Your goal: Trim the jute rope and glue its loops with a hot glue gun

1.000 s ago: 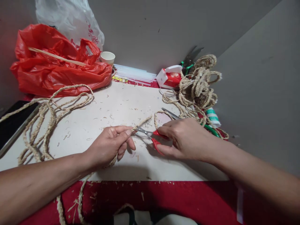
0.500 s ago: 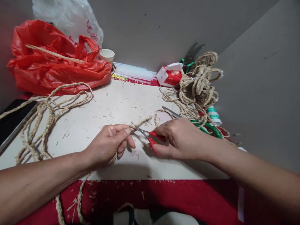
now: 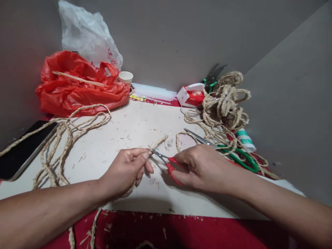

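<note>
My left hand pinches a braided straw rope near its end, and the short tip sticks out beyond my thumb and forefinger. In my right hand are small red-handled scissors, with fingers through the loops. The scissor blades point left and touch the rope beside my left fingertips; whether they are cutting it is too small to tell. The rope runs down below my left hand over the edge of the white board.
Rope loops lie at left over a dark phone. Behind are a red bag, a paper cup and a tissue pack. At right lie a rope bundle and green-handled scissors.
The camera view has shifted, so everything sits lower and slightly to the right. Both hands keep nearly the same hold, and the scissors stay at the rope.
</note>
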The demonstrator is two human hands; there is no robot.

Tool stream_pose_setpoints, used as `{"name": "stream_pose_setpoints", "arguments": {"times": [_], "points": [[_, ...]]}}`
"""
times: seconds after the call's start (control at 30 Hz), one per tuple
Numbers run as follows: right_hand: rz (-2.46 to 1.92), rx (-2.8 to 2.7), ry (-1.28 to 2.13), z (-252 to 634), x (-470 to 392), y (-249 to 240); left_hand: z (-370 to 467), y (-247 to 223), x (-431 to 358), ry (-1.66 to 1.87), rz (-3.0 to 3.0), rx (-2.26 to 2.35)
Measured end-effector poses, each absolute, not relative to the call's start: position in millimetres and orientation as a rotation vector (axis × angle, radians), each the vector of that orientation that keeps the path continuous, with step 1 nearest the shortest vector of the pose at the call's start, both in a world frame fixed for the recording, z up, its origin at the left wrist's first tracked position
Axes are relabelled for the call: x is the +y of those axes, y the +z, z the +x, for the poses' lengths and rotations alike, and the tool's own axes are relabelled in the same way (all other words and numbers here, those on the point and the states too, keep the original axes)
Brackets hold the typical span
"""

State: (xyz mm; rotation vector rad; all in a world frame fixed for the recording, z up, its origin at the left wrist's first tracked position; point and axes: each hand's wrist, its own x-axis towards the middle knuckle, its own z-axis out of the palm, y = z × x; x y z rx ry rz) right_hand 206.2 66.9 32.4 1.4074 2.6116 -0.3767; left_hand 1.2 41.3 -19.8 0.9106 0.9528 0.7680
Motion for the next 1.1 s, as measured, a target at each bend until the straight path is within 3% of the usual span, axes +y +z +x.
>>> {"name": "stream_pose_setpoints", "arguments": {"times": [0.4, 0.47, 0.57, 0.73, 0.97, 1.1], "points": [[1.404, 2.794, -0.616, 209.7, 71.8, 16.9, 4.3, -22.5, 42.6, 0.974, 0.838, 0.992], [1.512, 2.810, -0.874, 209.4, 77.8, 15.0, 2.9, -25.7, 44.9, 1.045, 0.806, 0.980], [1.726, 2.688, -1.535, 202.7, 88.1, 13.6, 0.9, -29.0, 47.7, 1.123, 0.746, 0.960], [1.740, 2.083, -2.590, 174.8, 105.7, 11.7, 0.4, -28.1, 48.4, 1.123, 0.725, 0.931], [1.835, 1.464, -3.511, 120.1, 140.3, 24.7, 2.2, -26.7, 47.5, 1.071, 0.774, 0.888], [1.542, 1.407, -3.683, 98.0, 148.4, 37.8, 4.7, -25.4, 46.9, 1.073, 0.838, 0.860]]}}
